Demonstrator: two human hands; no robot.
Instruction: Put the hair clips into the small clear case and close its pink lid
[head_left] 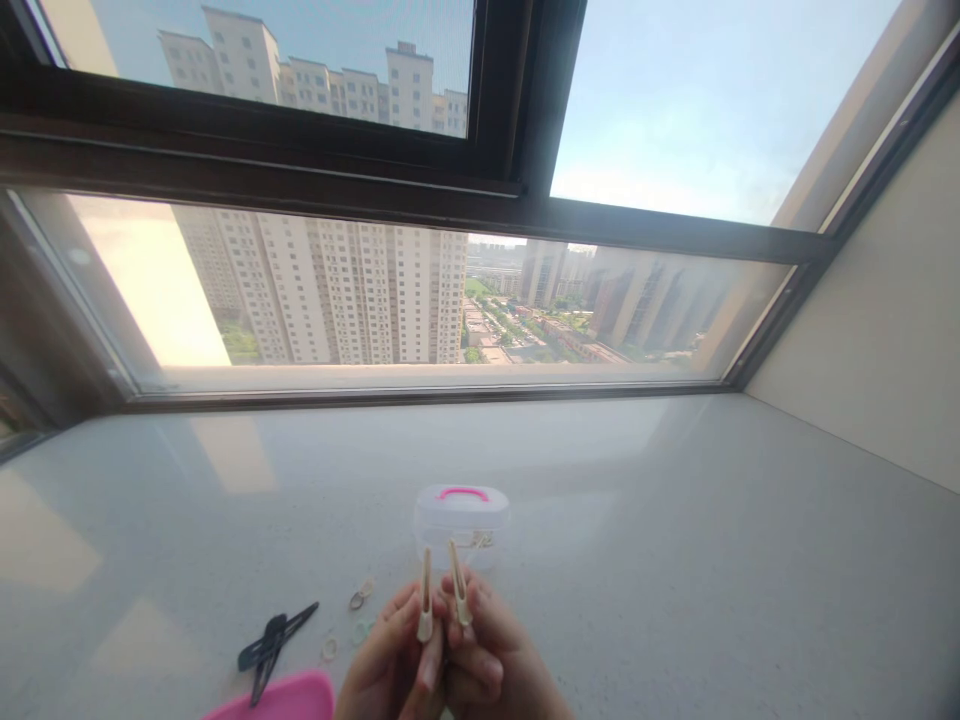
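Note:
My left hand point(390, 660) pinches a slim cream hair clip point(425, 605) that points upward. Beside it, my right hand point(491, 660) pinches a second cream hair clip point(458, 592), also upright. The two hands touch each other at the bottom middle of the view. Just beyond them stands a small clear plastic box point(461, 520) with a pink handle on its lid.
Two dark hair clips point(271, 640) lie crossed on the pale windowsill point(675, 560) at the left. Small hair ties point(361, 595) lie near them. A pink object point(285, 698) shows at the bottom edge. A large window point(480, 290) and a side wall point(877, 330) bound the sill.

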